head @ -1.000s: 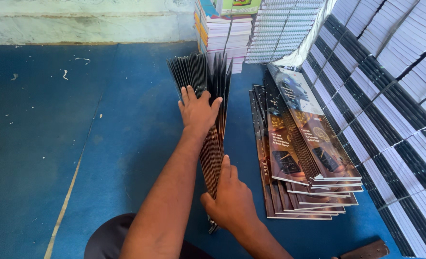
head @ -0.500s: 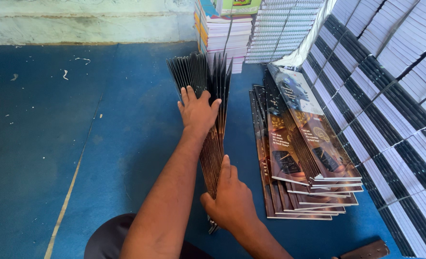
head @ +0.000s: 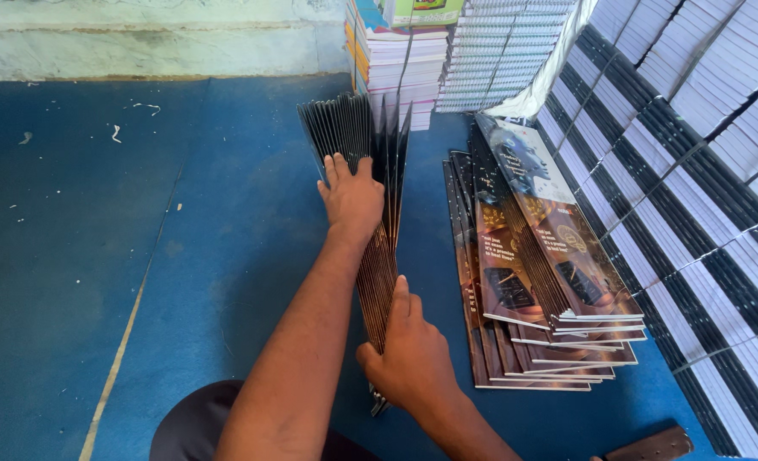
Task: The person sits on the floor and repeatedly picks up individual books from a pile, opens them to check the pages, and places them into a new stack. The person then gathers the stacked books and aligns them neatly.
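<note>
A sheaf of thin dark booklet covers [head: 377,205] stands on edge on the blue floor [head: 80,256], fanned apart at its far end. My left hand [head: 352,196] presses flat against the fan's left side near the top. My right hand [head: 412,358] grips the near end of the same sheaf, thumb pointing up along it. To the right lies a slanted pile of glossy printed booklets [head: 524,256], flat on the floor and untouched.
Tall bundles of black-and-white bound books [head: 695,196] fill the right side. More stacked books [head: 400,60] and strapped white bundles [head: 498,51] stand at the back by a pale wall [head: 140,38]. A brown wooden piece [head: 652,446] lies at the bottom right.
</note>
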